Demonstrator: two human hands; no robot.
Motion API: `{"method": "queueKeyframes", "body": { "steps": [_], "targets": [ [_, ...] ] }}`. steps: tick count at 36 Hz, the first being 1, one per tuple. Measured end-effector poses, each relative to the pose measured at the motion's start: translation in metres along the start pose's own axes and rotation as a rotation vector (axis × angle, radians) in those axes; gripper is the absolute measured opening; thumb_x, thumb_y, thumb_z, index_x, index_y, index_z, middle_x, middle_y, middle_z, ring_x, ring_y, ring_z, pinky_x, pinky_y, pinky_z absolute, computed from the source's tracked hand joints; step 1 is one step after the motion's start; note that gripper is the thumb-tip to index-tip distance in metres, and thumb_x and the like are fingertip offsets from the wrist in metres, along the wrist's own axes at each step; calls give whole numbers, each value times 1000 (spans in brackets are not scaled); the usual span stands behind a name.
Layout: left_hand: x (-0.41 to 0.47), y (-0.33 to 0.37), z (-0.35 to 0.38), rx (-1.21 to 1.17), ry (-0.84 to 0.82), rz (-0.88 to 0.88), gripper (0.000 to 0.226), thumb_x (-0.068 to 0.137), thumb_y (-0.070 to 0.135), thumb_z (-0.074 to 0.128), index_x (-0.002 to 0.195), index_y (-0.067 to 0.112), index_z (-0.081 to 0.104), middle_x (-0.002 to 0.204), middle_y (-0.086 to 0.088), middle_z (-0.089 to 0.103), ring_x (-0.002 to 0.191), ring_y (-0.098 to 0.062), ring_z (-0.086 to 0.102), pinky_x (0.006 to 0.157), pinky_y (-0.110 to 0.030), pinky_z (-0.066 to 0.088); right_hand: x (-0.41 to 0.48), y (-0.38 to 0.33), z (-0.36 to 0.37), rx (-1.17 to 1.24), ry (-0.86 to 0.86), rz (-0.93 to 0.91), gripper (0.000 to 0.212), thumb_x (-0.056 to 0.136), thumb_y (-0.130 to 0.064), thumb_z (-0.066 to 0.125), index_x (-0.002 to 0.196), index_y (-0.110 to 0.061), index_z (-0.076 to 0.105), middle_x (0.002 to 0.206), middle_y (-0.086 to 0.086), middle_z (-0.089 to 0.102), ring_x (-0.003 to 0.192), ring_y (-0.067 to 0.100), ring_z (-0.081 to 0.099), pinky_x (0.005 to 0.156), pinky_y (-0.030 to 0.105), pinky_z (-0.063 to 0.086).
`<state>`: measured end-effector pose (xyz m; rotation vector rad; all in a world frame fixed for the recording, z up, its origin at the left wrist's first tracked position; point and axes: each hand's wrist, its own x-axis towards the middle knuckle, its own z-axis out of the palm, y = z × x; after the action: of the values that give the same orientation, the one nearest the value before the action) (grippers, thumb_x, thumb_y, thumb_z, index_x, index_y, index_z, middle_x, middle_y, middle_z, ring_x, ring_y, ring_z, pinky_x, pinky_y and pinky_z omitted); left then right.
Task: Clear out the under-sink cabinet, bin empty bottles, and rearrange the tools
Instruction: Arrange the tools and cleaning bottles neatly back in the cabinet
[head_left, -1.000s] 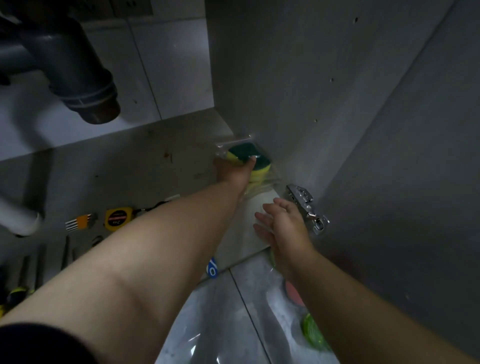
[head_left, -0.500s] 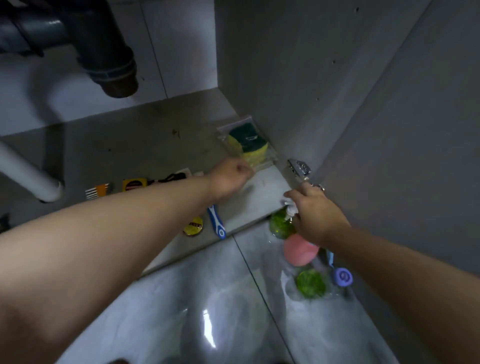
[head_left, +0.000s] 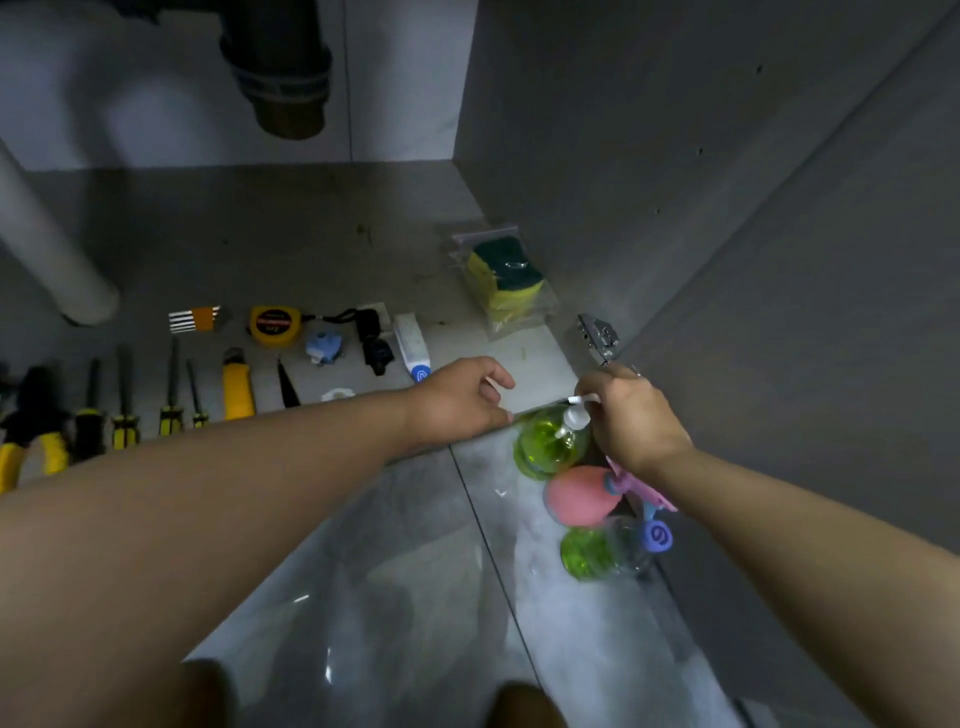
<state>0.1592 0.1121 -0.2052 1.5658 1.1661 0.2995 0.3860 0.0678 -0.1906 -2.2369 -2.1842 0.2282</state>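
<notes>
A green pump bottle (head_left: 548, 444) stands on the floor just outside the cabinet's front edge. My right hand (head_left: 631, 415) grips its white pump head. Behind it stand a pink bottle (head_left: 579, 499) and a second green bottle (head_left: 589, 553) with a blue-capped item beside it. My left hand (head_left: 462, 397) hovers over the cabinet's front edge with loosely curled fingers, holding nothing. A bagged pack of yellow-green sponges (head_left: 504, 278) lies in the cabinet's right corner. Tools lie in rows on the cabinet floor: a yellow tape measure (head_left: 274, 325), screwdrivers (head_left: 124, 400), yellow-handled pliers (head_left: 31, 431), a yellow utility knife (head_left: 238, 387).
A dark drain pipe (head_left: 280, 62) hangs at the top centre and a white pipe (head_left: 49, 249) slants down at the left. A metal door hinge (head_left: 597, 338) sticks out from the right wall. A white tube (head_left: 411, 345) lies near my left hand. The tiled floor (head_left: 363, 597) is glossy.
My left hand has let go of the sponge pack and drawn back to the cabinet's front edge. My right hand moved from the edge to the green bottle's pump. The view tilted down, showing more tools.
</notes>
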Motion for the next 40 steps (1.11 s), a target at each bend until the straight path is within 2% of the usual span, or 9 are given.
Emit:
{"method": "queueKeyframes", "body": {
  "steps": [3,7,10,15,18,21,24,32,40],
  "targets": [
    [5,-6,15,-37,-2,19,65,83,20,83,139,27,50,129,-8,57,106,-17,60,89,-24,49,-9,-5,-27,46,84,-69,22,86,-10,59,103,-22,67,107,6,59,91,39,64,77,42,54],
    [11,-4,26,62,-10,77,107,72,29,91,157,33,25,149,-11,42,134,-22,47,108,-29,43,-14,-14,-65,73,123,-207,18,88,-12,62,103,-20,67,99,3,60,90,30,62,79,39,53],
    [11,3,26,109,12,130,120,65,37,94,159,36,19,153,-10,35,142,-22,40,115,-36,40,-18,-23,-89,116,159,-285,17,88,-9,65,102,-19,67,87,-7,53,84,20,58,75,28,45],
    [8,8,16,215,72,237,105,63,41,95,149,29,36,144,-6,48,133,-20,50,109,-33,44,-22,-27,-105,344,165,-254,14,91,-12,67,100,-23,68,90,-2,65,82,18,67,80,39,54],
    [6,4,7,284,146,234,101,60,46,94,145,32,42,139,-2,54,126,-19,55,104,-32,48,-23,-22,-92,418,118,-82,30,89,-20,72,117,-24,61,104,-2,65,89,16,66,87,35,55],
    [5,-3,-2,213,222,166,104,58,52,94,146,34,42,137,-1,56,123,-20,56,101,-31,49,-24,-4,-66,144,-158,152,57,86,-37,72,134,-16,49,125,11,58,112,27,59,99,35,47],
    [6,-7,-11,91,281,121,97,55,53,94,138,38,46,126,6,61,113,-16,59,93,-27,49,-36,6,-38,-149,-419,276,50,89,-54,61,120,-16,58,124,17,63,114,33,62,96,39,50],
    [13,-19,-36,-155,467,101,87,58,46,95,132,33,51,102,23,59,93,-2,59,73,-15,43,-53,7,3,-262,-315,354,32,96,-45,52,113,-20,62,114,13,68,107,35,67,79,34,49],
    [34,-19,-63,-259,525,88,81,66,35,94,132,25,48,120,5,64,110,-18,63,96,-34,54,-26,-24,-56,-327,8,161,51,93,-67,43,102,-23,66,98,13,71,92,37,70,70,36,51]
  ]
}}
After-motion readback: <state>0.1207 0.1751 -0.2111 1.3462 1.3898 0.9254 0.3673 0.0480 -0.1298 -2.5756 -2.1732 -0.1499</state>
